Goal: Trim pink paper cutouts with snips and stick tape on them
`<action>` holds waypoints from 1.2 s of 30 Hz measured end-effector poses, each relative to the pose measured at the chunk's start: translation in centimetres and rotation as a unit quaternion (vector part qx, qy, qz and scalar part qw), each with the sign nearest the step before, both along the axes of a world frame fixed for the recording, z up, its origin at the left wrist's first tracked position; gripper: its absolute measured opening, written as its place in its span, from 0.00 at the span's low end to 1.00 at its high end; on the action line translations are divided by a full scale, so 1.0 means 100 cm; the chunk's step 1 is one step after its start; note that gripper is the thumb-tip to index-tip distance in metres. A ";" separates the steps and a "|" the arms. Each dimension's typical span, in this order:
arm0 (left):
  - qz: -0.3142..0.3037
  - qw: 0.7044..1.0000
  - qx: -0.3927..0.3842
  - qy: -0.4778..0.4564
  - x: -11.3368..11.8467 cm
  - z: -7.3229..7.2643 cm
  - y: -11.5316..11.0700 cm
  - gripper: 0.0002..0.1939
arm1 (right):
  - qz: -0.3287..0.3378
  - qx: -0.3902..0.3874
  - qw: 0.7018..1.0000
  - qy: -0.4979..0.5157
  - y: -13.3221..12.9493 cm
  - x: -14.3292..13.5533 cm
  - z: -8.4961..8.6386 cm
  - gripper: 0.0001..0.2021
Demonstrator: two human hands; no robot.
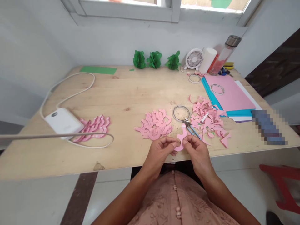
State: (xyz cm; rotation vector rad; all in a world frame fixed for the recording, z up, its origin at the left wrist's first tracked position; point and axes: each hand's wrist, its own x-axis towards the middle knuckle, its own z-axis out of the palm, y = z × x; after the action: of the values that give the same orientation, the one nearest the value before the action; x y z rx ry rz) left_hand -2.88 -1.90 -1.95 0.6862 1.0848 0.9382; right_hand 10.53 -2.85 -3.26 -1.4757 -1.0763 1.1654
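Near the table's front edge, a curvy pink paper cutout [183, 132] is pinched between both hands. My left hand [161, 150] grips its lower left side with thumb and fingers. On the right side of the same cutout, my right hand [195, 150] is closed with thumb against fingertips. Just beyond them lie small pliers or snips [192, 128] with blue handles and a roll of tape [181, 113]. A heap of wavy pink cutouts [154, 125] sits left of my hands, and pink paper scraps [206, 115] spread to the right.
A white power bank [63, 122] with a cable rests at left beside stacked pink pieces [100, 123]. Green paper figures [154, 60], a small fan [194, 58] and a glass bottle [225, 56] stand at the back. Coloured sheets [241, 97] lie at right; a red stool [284, 184] is below.
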 end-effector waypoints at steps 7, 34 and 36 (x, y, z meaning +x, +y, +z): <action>-0.020 1.000 -0.017 0.014 -0.006 -0.008 0.001 0.09 | 0.069 0.026 0.996 -0.059 0.008 0.008 -0.001 0.10; -0.005 0.999 -0.033 0.033 -0.010 -0.013 0.008 0.07 | 0.074 0.129 0.796 -0.587 0.071 0.051 -0.017 0.07; -0.009 0.999 -0.034 0.035 -0.010 -0.015 0.009 0.07 | 0.083 0.126 0.794 -0.589 0.073 0.051 -0.017 0.06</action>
State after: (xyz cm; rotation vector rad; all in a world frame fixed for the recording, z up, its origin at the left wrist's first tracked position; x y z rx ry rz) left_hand -3.90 -1.05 -3.45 0.6756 1.1660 0.8637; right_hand 15.66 4.43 -4.97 -1.9023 -2.1101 0.0178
